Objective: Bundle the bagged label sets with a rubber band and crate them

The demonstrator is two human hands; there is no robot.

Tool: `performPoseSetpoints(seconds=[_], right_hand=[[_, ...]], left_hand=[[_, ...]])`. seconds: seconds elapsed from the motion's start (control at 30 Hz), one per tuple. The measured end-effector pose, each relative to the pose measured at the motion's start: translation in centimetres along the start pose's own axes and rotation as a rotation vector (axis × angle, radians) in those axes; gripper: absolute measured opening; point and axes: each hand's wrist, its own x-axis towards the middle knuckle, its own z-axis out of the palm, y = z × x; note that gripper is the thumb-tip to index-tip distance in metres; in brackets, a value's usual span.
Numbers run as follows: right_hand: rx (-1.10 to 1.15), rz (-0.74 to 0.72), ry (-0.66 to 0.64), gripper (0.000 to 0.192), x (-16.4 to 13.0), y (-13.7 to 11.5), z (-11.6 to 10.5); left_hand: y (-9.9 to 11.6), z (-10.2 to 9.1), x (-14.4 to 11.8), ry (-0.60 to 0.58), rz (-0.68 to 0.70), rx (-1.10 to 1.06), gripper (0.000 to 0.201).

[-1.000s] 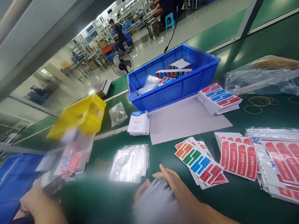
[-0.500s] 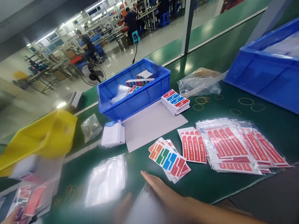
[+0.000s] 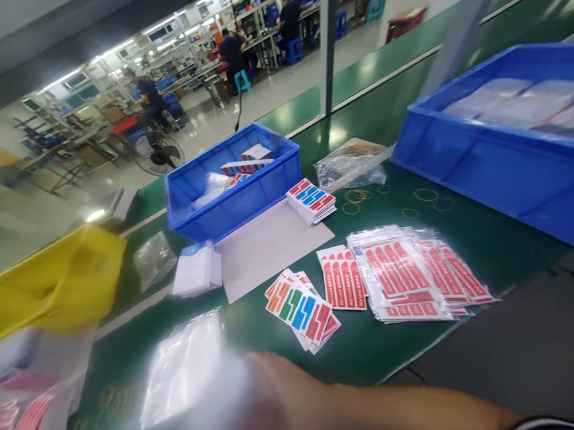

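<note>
My right hand (image 3: 271,394) is a motion-blurred shape low over the near edge of the green table (image 3: 387,345), forearm running off to the bottom right. A pale blur lies against its fingers; whether it grips anything is unclear. Just left of it lies a stack of clear plastic bags (image 3: 184,367). Beyond the fingers sit fanned multicolour sticker sheets (image 3: 300,310), then red sticker sheets (image 3: 344,283) and bagged red stickers (image 3: 412,272). My left hand is out of view.
A grey sheet (image 3: 269,245) lies mid-table with white booklets (image 3: 196,272) beside it. Behind it are a small blue bin (image 3: 233,208), a sticker stack (image 3: 311,200) and loose rubber bands (image 3: 356,196). A large blue bin (image 3: 498,163) stands right, a yellow bin (image 3: 52,281) left. People work far behind.
The view has swung right, bringing the large blue bin in. My left hand has left the frame. My right hand has slid lower and left toward the near edge.
</note>
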Motion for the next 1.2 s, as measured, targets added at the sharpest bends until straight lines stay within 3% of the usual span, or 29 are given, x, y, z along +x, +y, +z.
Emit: performPoseSetpoints(seconds=[0.13,0.23,0.37,0.4,0.5,0.6,0.7,0.87,1.07,1.2], right_hand=[[-0.041,-0.024,0.061,0.075,-4.1,-4.3,-5.8],[-0.103,0.062,0.292,0.067,-8.4,-4.5,-10.9],[-0.317,0.412,0.850,0.063,-14.3,0.1,-18.4],[-0.359,0.474,0.940,0.064,-15.7,1.7,-20.3],[-0.417,0.642,1.074,0.064,-19.4,6.3,-24.7],[-0.437,0.752,1.112,0.057,-21.3,9.5,-26.8],[-0.423,0.767,1.102,0.053,-21.1,11.0,-27.0],[-0.294,0.688,1.045,0.051,-18.7,11.1,-26.6],[0.051,0.508,0.916,0.053,-17.9,9.9,-26.4],[0.167,0.451,0.919,0.060,-18.7,9.6,-25.9]], left_hand=[[-4.2,7.4,-1.7,-0.142,-0.023,-0.075,0.031],[-5.7,12.1,-2.6,-0.231,-0.032,-0.140,0.028],[-5.4,19.3,-2.5,-0.352,-0.053,-0.230,0.046],[-5.1,21.3,-2.4,-0.388,-0.071,-0.267,0.052],[-4.4,27.0,-2.1,-0.473,-0.181,-0.430,0.058],[-4.9,31.0,-1.8,-0.463,-0.200,-0.447,0.051],[-5.9,32.9,-1.5,-0.424,-0.202,-0.412,0.054],[-6.5,34.0,-1.2,-0.427,-0.197,-0.367,0.065],[-6.5,35.9,-0.9,-0.536,-0.180,-0.363,0.066],[-6.9,36.7,-0.4,-0.579,-0.222,-0.345,0.069]])
